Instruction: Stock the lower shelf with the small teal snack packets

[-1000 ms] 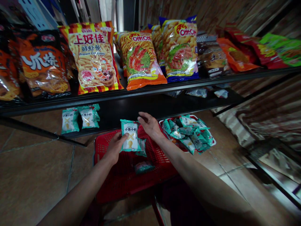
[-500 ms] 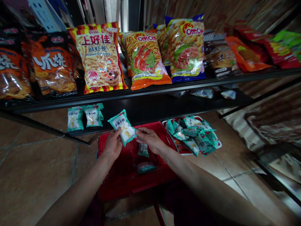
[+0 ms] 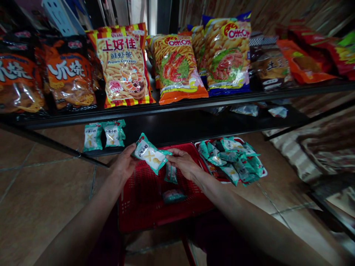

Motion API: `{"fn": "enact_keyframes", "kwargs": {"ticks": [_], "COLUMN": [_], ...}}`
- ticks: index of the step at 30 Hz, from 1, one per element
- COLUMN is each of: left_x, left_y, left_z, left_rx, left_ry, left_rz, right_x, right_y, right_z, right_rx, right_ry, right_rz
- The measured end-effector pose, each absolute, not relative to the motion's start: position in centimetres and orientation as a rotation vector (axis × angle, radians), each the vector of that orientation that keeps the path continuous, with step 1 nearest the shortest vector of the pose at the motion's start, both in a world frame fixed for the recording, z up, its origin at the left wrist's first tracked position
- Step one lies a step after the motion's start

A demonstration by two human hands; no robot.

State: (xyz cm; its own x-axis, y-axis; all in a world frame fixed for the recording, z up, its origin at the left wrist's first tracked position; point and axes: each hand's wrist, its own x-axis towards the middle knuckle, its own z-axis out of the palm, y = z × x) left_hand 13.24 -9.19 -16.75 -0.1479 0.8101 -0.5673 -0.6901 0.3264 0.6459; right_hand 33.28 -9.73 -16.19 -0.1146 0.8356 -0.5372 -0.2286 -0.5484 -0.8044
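A dark upper shelf point(image 3: 177, 107) carried a row of large snack bags point(image 3: 123, 64), and beneath it ran a lower shelf point(image 3: 180, 127), mostly bare, above the tiled floor point(image 3: 41, 192). A red basket point(image 3: 138, 207) sat on the floor under the lower shelf's front edge, with a tray point(image 3: 264, 172) just beside it on the right, heaped with a pile of small teal packets point(image 3: 233, 159). Judging by how things lay, little of that stock had reached the shelf: only two shelved packets point(image 3: 104, 136) stood side by side near the left end of its front edge, while the pile and a loose packet point(image 3: 173, 195) in the bottom of the basket remained off it. Above the basket's far rim, the left hand point(image 3: 124, 162) and right hand point(image 3: 183, 162) held one teal packet point(image 3: 149, 154) tilted between them; the left fingers were curled around its left end, and the right fingers pinched its lower right corner. Another hanging packet point(image 3: 171, 173) showed just below the right hand, though whether those fingers gripped it could not be told
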Motion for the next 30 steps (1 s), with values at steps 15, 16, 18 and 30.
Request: {"fn": "enact_keyframes", "kwargs": {"ticks": [15,16,18,30], "left_x": [13.7,13.7,13.7,13.5], "left_y": [-9.1,-9.1,-9.2,-9.0], "left_z": [-16.2,-16.3,-16.4,-16.6], "left_rx": [0.226,0.24,0.265,0.268], "left_ry": [1.387,1.388,1.388,1.339], "left_rz": [1.493,1.491,1.484,1.49], "right_x": [33.3,33.3,33.4,32.9], "right_y": [-9.7,-9.6,-9.5,-9.8], "right_z": [-16.7,-16.8,-17.0,-17.1], "right_rx": [-1.41,-1.408,-1.412,-1.434], "right_ry": [-0.856,-0.862,-0.871,-0.78], "right_rz": [1.677,1.662,1.645,1.68]}}
